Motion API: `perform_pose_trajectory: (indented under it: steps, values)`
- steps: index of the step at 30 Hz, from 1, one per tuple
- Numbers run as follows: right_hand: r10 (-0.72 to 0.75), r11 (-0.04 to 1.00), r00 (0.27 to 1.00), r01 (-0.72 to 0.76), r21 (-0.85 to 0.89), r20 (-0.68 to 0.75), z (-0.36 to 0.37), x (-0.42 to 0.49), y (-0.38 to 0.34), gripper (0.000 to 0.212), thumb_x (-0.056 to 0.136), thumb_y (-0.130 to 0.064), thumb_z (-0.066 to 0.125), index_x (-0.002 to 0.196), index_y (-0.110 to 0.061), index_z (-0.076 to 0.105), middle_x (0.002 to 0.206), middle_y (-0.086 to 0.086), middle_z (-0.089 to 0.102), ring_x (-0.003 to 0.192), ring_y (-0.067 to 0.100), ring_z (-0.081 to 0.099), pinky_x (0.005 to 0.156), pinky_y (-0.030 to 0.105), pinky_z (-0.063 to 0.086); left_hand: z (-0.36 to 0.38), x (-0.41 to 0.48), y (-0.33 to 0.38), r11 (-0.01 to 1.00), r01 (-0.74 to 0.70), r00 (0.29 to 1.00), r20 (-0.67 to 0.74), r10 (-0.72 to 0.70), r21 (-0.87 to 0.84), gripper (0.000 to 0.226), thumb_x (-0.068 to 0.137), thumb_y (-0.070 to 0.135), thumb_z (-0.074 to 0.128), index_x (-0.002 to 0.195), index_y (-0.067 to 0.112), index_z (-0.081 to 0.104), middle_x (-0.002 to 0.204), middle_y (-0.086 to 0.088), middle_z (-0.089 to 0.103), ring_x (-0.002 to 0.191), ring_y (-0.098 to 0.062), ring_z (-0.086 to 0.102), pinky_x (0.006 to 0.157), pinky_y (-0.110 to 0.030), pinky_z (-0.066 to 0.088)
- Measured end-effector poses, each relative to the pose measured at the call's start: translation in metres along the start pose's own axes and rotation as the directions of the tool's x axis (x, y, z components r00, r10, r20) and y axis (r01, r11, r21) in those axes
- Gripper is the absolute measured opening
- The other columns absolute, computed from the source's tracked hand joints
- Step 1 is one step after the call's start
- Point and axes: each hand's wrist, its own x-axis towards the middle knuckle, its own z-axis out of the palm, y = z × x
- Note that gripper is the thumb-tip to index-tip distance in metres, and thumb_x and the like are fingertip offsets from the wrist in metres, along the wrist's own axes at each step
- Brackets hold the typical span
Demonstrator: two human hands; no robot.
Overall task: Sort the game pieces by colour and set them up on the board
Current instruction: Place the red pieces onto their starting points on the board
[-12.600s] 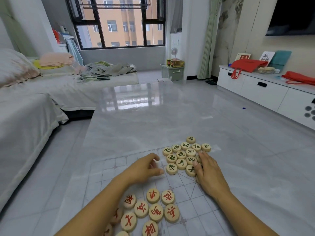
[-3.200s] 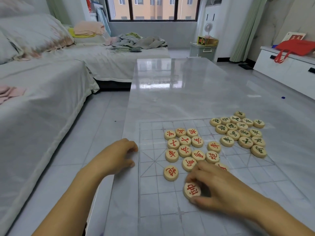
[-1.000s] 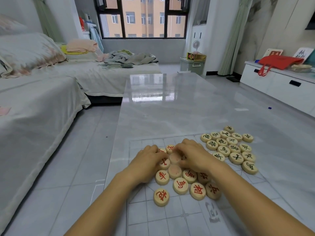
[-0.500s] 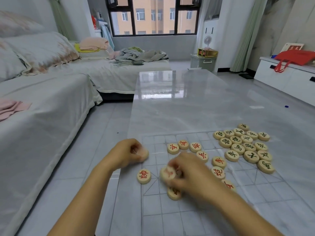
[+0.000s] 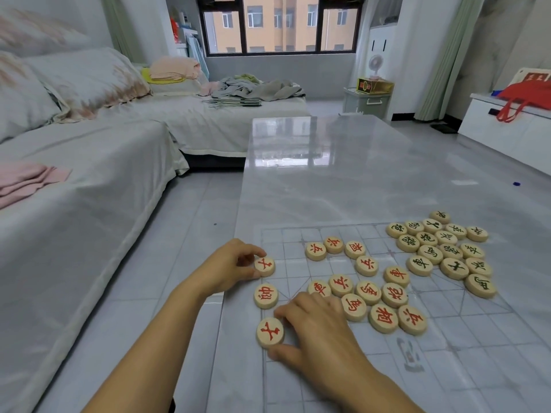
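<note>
A clear plastic board (image 5: 447, 368) with a printed grid lies on the grey table. Round wooden pieces with red characters (image 5: 366, 290) are spread over its left half. Pieces with black characters (image 5: 441, 248) are bunched at its far right. My left hand (image 5: 229, 266) pinches one red piece (image 5: 264, 266) at the board's left edge. My right hand (image 5: 316, 332) pinches another red piece (image 5: 269, 332) nearer to me on that edge. Between these two lies a third red piece (image 5: 266, 296), touched by neither hand.
The glossy table (image 5: 328, 174) stretches away beyond the board. A sofa with a grey cover (image 5: 89, 189) runs along the left, across a strip of tiled floor. A white cabinet (image 5: 512, 129) with a red bag stands at the right.
The red cluster has been spread apart. Three red pieces now lie in a line along the board's left edge. My right hand moved nearer and left with its piece; my left hand set its piece down.
</note>
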Motion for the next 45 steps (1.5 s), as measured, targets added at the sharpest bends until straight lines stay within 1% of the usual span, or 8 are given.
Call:
perform_pose_trajectory:
  steps: [6,10,16,20,28,32,40,45]
  values:
    - [0.011,0.999,0.999,-0.009,0.052,-0.033,0.006,0.002,0.000,0.049,0.080,-0.052,0.057,0.123,-0.030,0.050,0.114,-0.010,0.046,0.113,0.010,0.036,0.085,0.024,0.016,0.002,-0.003,-0.004,0.998,0.015,0.999,-0.044,-0.017,-0.056,0.031,0.080,0.015,0.070,0.110,0.019,0.061,0.110,-0.002,0.054,0.097,-0.015,0.053,0.090,-0.025,0.044]
    - [-0.013,0.997,0.997,0.018,0.074,-0.070,0.011,0.002,0.002,0.057,0.073,-0.056,0.048,0.122,-0.029,0.053,0.111,-0.009,0.048,0.111,0.011,0.038,0.084,0.023,0.016,0.001,-0.005,-0.005,0.999,-0.003,0.999,-0.047,0.000,-0.049,0.035,0.082,0.016,0.068,0.116,0.017,0.060,0.108,0.001,0.052,0.095,-0.011,0.051,0.087,-0.021,0.040]
    - [-0.003,0.995,0.998,0.010,0.102,-0.069,0.013,0.002,0.003,0.054,0.076,-0.057,0.053,0.123,-0.029,0.053,0.111,-0.010,0.049,0.111,0.010,0.039,0.089,0.022,0.016,0.001,-0.005,-0.003,0.999,-0.006,0.999,-0.051,0.004,-0.040,0.034,0.083,0.016,0.067,0.116,0.016,0.061,0.109,0.003,0.051,0.098,-0.012,0.051,0.089,-0.021,0.041]
    - [-0.016,0.993,0.998,0.023,0.116,-0.055,0.016,0.000,0.005,0.077,0.060,-0.070,0.029,0.124,-0.032,0.049,0.101,-0.019,0.039,0.107,0.005,0.037,0.090,0.019,0.015,0.001,-0.005,-0.002,0.999,0.008,0.999,-0.051,-0.010,-0.040,0.035,0.082,0.017,0.069,0.116,0.017,0.061,0.111,0.002,0.052,0.101,-0.014,0.052,0.091,-0.023,0.043]
    - [-0.029,0.989,0.990,0.049,0.137,-0.141,0.023,-0.001,0.008,0.062,0.070,-0.064,0.033,0.111,-0.026,0.059,0.099,-0.009,0.053,0.100,0.009,0.043,0.089,0.021,0.023,0.000,-0.004,-0.002,0.999,0.018,0.999,-0.032,-0.019,-0.037,0.036,0.082,0.016,0.069,0.117,0.017,0.060,0.110,0.004,0.050,0.101,-0.013,0.052,0.090,-0.020,0.042]
    - [-0.028,0.993,0.992,0.042,0.114,-0.123,0.021,-0.002,0.008,0.063,0.070,-0.064,0.032,0.113,-0.027,0.058,0.101,-0.008,0.053,0.102,0.012,0.046,0.090,0.028,0.025,-0.001,-0.004,-0.001,0.999,0.024,0.999,-0.022,-0.025,-0.042,0.036,0.081,0.017,0.070,0.116,0.017,0.061,0.111,0.003,0.051,0.099,-0.012,0.051,0.088,-0.020,0.042]
    - [-0.017,0.993,0.993,0.031,0.116,-0.115,0.022,-0.002,0.007,0.063,0.070,-0.064,0.030,0.113,-0.028,0.058,0.101,-0.010,0.052,0.102,0.011,0.046,0.090,0.023,0.022,0.000,-0.006,0.000,0.999,0.028,0.999,-0.026,-0.029,-0.038,0.034,0.079,0.018,0.071,0.112,0.017,0.061,0.111,0.002,0.051,0.101,-0.014,0.051,0.088,-0.022,0.043]
    - [-0.009,0.992,0.996,0.020,0.124,-0.088,0.020,-0.002,0.006,0.068,0.068,-0.066,0.027,0.116,-0.028,0.056,0.104,-0.011,0.051,0.105,0.010,0.044,0.093,0.027,0.022,0.001,-0.007,0.001,0.999,0.027,0.999,-0.025,-0.027,-0.027,0.034,0.080,0.020,0.071,0.112,0.017,0.061,0.109,0.005,0.049,0.100,-0.013,0.050,0.086,-0.020,0.041]
